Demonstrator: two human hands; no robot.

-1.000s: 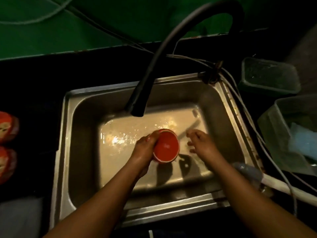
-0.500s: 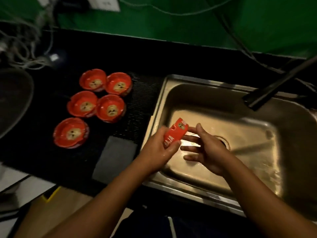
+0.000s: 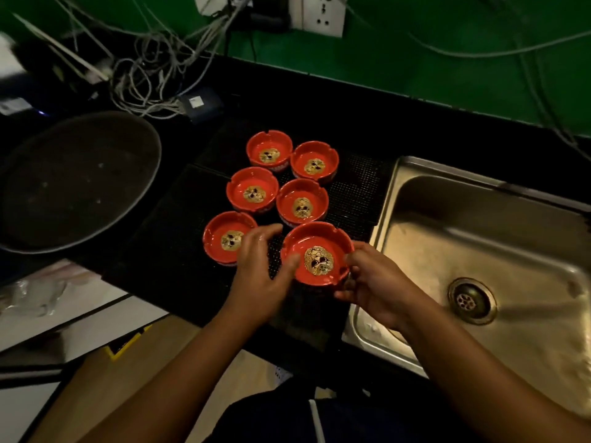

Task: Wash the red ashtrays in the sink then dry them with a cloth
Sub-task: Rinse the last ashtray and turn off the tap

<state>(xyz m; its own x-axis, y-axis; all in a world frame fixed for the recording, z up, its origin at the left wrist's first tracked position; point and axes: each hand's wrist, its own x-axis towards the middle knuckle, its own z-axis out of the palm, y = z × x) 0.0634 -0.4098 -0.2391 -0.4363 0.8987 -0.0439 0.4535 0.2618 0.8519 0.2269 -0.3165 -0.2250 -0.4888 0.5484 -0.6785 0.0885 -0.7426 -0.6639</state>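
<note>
The left fingers (image 3: pixel 265 231) are spread and nearly straight, reaching toward the neighbouring dish; only the thumb of the left hand (image 3: pixel 256 276) rests on the near ashtray (image 3: pixel 316 254), on its left rim. The right fingers (image 3: pixel 343 295) curl under its right side with the thumb on the rim, so the right hand (image 3: pixel 380 286) holds it. Whether its base already touches the black mat (image 3: pixel 355 187) I cannot tell.

A second ago this ashtray was on edge under the tap, and half a second ago it was still over the near left corner of the sink (image 3: pixel 388 199), pinched by the left hand. Now it sits open side up at the near end of the mat, just left of the sink rim. I judge its wash finished and the hands about to let go.

Five other ashtrays (image 3: pixel 302 201) stand upright in pairs on the mat toward the far edge of the desk (image 3: pixel 415 129), each showing only a gold skull print inside. With six out of the water, drying looks like the step ahead. The basin shows only its drain (image 3: pixel 471 300), and a dark round pan (image 3: pixel 73 180) lies at the desk's left end
</note>
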